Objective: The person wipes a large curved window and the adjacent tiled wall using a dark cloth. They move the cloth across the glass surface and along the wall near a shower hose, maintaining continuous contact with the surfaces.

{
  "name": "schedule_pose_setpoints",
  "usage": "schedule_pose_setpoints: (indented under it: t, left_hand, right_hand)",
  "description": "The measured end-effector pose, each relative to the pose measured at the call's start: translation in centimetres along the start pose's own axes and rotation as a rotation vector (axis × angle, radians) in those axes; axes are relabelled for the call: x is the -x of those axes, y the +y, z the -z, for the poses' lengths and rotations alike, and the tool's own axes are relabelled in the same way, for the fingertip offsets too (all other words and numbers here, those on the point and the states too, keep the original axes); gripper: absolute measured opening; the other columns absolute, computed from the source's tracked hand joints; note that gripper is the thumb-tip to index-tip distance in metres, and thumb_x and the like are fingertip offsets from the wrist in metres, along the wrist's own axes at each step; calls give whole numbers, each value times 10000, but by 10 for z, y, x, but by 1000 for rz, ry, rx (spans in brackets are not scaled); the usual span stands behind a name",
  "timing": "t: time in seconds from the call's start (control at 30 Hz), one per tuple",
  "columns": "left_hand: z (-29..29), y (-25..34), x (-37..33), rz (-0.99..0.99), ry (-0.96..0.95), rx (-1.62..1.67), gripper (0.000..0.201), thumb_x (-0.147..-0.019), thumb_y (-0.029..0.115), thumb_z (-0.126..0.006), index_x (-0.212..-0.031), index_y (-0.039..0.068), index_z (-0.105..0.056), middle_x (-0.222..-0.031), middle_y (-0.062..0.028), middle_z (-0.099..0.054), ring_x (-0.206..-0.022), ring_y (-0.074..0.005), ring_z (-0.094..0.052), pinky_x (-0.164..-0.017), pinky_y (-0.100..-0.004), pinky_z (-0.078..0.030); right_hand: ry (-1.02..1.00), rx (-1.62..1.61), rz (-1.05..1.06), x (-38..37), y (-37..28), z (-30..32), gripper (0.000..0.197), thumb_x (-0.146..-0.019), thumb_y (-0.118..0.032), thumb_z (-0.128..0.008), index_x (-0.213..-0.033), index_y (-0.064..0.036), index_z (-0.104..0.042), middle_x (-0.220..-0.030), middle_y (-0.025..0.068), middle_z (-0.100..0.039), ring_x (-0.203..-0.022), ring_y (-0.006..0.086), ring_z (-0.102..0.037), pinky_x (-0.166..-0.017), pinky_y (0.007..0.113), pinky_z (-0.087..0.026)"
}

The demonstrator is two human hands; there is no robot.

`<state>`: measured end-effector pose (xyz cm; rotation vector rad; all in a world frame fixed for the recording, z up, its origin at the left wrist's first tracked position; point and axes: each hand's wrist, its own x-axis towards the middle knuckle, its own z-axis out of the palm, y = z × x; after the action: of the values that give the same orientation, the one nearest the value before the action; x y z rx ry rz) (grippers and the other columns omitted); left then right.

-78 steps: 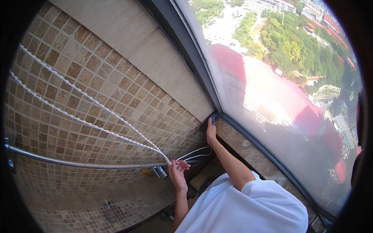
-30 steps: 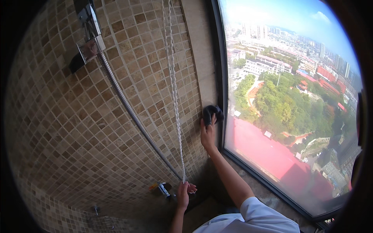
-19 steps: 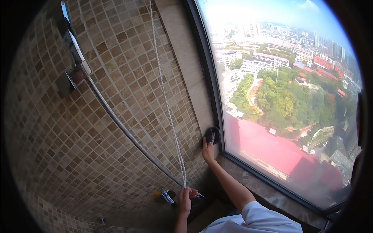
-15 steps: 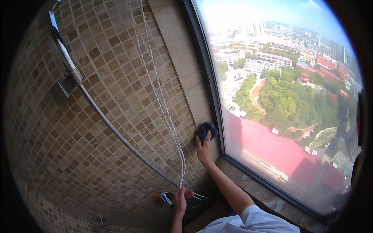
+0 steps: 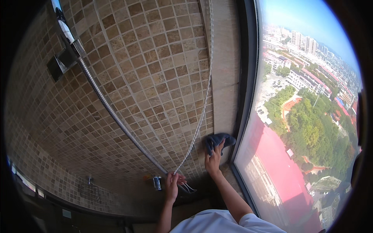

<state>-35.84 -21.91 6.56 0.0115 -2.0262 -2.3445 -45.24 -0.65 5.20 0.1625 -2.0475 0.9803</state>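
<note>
My left hand point(image 5: 171, 187), low in the view, is closed round a thin white twisted cord point(image 5: 201, 116). The cord runs taut up along the edge of the tiled wall, and its loose end loops out below the fingers. My right hand point(image 5: 212, 162) presses a dark blue cloth point(image 5: 228, 140) against the smooth stone strip point(image 5: 225, 85) between the tiles and the window frame point(image 5: 247, 50). Its fingers lie bent over the cloth, which bunches up around them.
A flexible metal shower hose point(image 5: 104, 101) hangs down the mosaic-tiled wall point(image 5: 155, 89) from a chrome holder point(image 5: 64, 62). Near my left hand is a small silvery cylinder point(image 5: 157, 182). To the right, a tall window point(image 5: 279, 163) looks out over buildings and trees far below.
My view has turned, so the window sits further right. The cloth is more spread out under my right hand. The cord, two strands before, now looks like one line.
</note>
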Motion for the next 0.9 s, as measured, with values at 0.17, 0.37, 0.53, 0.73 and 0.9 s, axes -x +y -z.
schedule_pose_setpoints:
  t: [0.17,0.37,0.53,0.73,0.9]
  left_hand:
    - [4,-8,15,23,153,-27,184,-1012,266,-498,-990,86,-526,-868,-82,-687,-671,-163,-684,-583,-235,-479]
    - [19,-12,31,109,112,-112,196,-1020,267,-490,-1009,73,-521,-961,-100,-712,-677,-151,-704,-528,-213,-437]
    - [66,-9,32,111,68,-171,220,-1010,304,-514,-1003,85,-537,-967,-83,-716,-699,-136,-708,-513,-207,-435]
    - [103,0,33,140,51,-246,262,-1000,326,-533,-1025,73,-596,-944,-65,-713,-653,-118,-687,-518,-212,-444]
    - [137,28,28,87,86,-363,327,-1008,291,-519,-1059,-15,-621,-894,-93,-703,-595,-103,-638,-512,-230,-496]
  right_hand:
    - [109,19,240,-132,-82,41,442,-777,-99,-610,-1209,-12,-607,-1494,309,-290,-1390,565,-159,-1117,647,-116]
    - [-142,-1,414,-105,-97,12,529,-741,-127,-650,-1268,-145,-608,-1518,209,-312,-1397,493,-231,-1111,626,-174]
    - [22,-31,435,-124,-118,27,523,-692,-106,-713,-1209,-133,-640,-1515,244,-270,-1355,494,-279,-1067,595,-260]
    - [60,185,527,-142,-181,23,610,-659,-120,-745,-1251,-207,-625,-1483,208,-334,-1303,425,-359,-998,521,-337]
    - [-50,163,519,-109,-180,-4,715,-566,-105,-782,-1241,-279,-622,-1466,91,-384,-1184,327,-431,-990,455,-385]
